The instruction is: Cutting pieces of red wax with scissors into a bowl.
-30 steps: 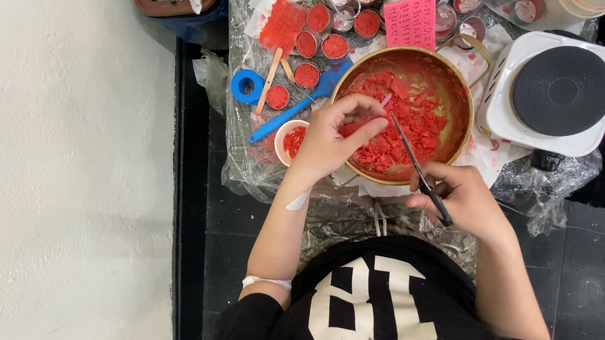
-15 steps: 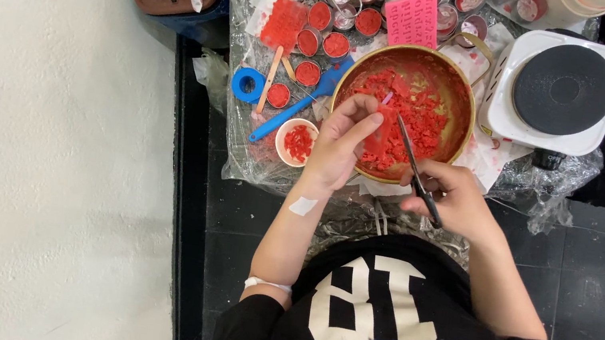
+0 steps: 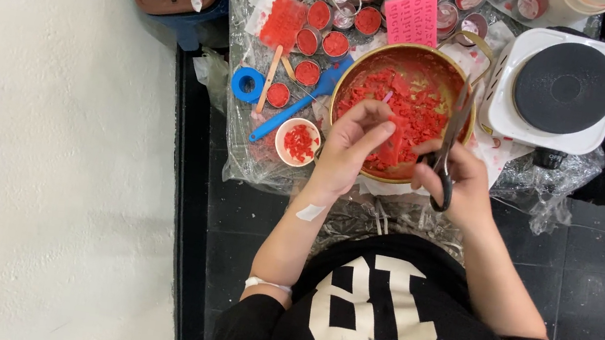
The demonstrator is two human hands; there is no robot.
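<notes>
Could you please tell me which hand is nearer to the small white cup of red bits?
Left. The left hand is just right of the small white cup of red bits, while the right hand, holding black-handled scissors, is farther right.

Bowl point(image 3: 363, 66) hemmed in. Left: small cup point(image 3: 297, 142), blue spatula point(image 3: 297, 104) and red-filled tins point(image 3: 314, 42) just beside it. Right: hotplate point(image 3: 562, 90) nearly touching the rim. Far side: pink card point(image 3: 413, 16) and more tins. My left hand point(image 3: 350, 149) and right hand point(image 3: 455, 178) with scissors point(image 3: 447, 148) cover the near rim. Open room: dark floor point(image 3: 604, 307) at my right, pale floor point(image 3: 38, 152) at my left.
</notes>
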